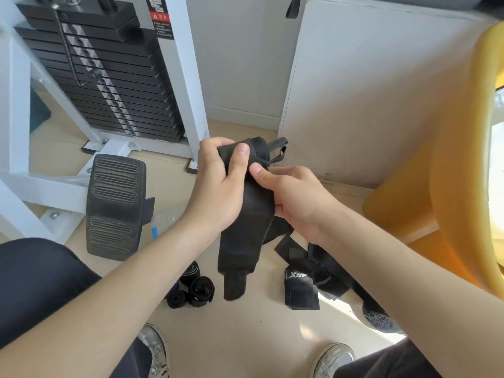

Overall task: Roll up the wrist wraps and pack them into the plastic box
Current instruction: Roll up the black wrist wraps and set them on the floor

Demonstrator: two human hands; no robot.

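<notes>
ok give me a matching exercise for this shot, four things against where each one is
Things:
1 long wrist wrap
2 rolled wraps
3 logo wrap
4 weight stack

Places:
a upper left of the view
b on the floor, right of the held wrap
c held by the left hand and right hand
d on the floor, left of the held wrap

Pairs: 1-c, 2-d, 3-b, 4-a

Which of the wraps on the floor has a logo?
The flat folded wrap right of the held wrap: white lettering on it. The rolled wraps show none.
</notes>
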